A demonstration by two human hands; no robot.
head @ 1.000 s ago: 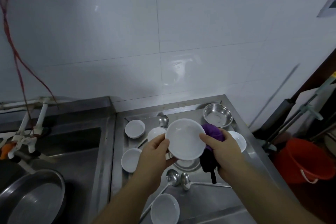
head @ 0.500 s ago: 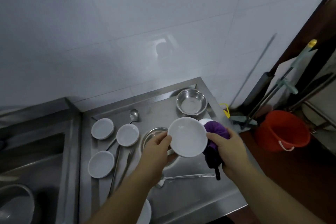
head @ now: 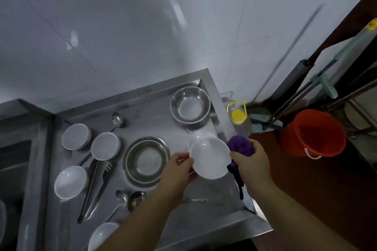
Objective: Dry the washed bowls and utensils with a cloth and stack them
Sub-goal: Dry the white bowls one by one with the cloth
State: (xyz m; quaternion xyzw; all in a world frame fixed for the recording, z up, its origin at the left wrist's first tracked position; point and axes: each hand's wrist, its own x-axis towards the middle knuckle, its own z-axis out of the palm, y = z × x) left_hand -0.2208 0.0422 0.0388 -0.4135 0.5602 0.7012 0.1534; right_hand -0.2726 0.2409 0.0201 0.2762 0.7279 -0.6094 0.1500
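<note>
My left hand (head: 179, 169) pinches the left rim of a small white bowl (head: 210, 158), held tilted above the steel drainboard (head: 146, 120). My right hand (head: 251, 161) touches the bowl's right rim and clutches a bunched purple cloth (head: 240, 144), its dark end hanging down. Another white bowl (head: 201, 135) sits just behind the held one. Several white bowls (head: 105, 145) lie at the left. A steel plate (head: 146, 162) is in the middle, a steel bowl (head: 190, 107) at the back right. Tongs (head: 91, 187), a fork and spoons (head: 120, 199) lie between them.
A sink basin (head: 14, 161) lies to the left. White tiled wall rises behind. Right of the drainboard, on the floor, stand an orange bucket (head: 312, 132), a yellow-capped jug (head: 237, 115) and mop handles (head: 318, 83). The drainboard's front right corner (head: 257, 216) is near my right forearm.
The camera view swung right and down, so the sink slid out at the left. Both hands carried the bowl and cloth toward the drainboard's right side, over the other white bowl.
</note>
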